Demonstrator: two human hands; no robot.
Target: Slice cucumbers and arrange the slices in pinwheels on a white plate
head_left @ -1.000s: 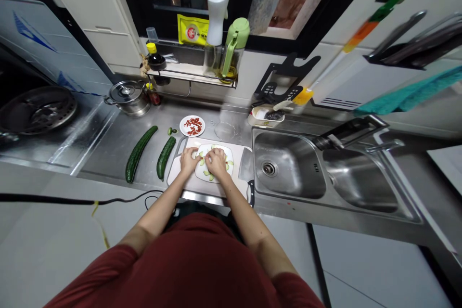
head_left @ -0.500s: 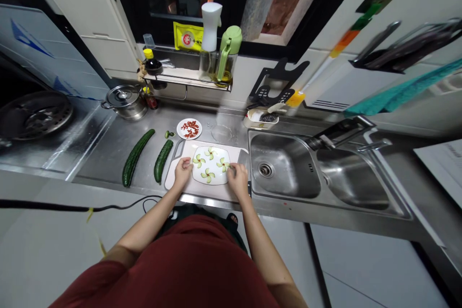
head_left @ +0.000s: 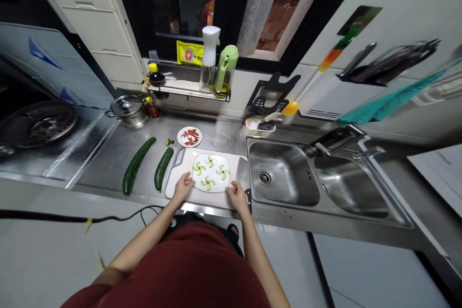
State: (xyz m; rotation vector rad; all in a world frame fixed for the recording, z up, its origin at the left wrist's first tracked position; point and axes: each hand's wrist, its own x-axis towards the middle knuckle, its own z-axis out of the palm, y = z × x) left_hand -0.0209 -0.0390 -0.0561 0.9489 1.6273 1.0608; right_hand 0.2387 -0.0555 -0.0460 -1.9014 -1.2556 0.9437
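A white square plate [head_left: 211, 172] lies on the pale cutting board [head_left: 176, 180], bearing several pinwheels of green slices with red bits at their centres. At the plate's lower left edge is my left hand [head_left: 184, 186], thumb and fingers pinched on the rim. My right hand [head_left: 237, 196] pinches the rim at the lower right corner. A knife [head_left: 244, 175] lies at the board's right side, its black handle beyond my right hand. Left of the board rest two cucumbers, a short one [head_left: 163, 168] and a longer one [head_left: 137, 166]. Chopped red pieces fill a small round plate [head_left: 184, 143] behind.
To the right is a double sink [head_left: 285, 173] with a faucet [head_left: 334, 139]. A lidded pot [head_left: 129, 113] stands at the back left, below a shelf [head_left: 187, 88] of bottles. A container [head_left: 258, 127] sits behind the sink, and a clear round dish [head_left: 221, 141] near the board.
Both hands have moved down along the plate's sides to its lower corners. The camera view has shifted slightly, so the scene sits lower.
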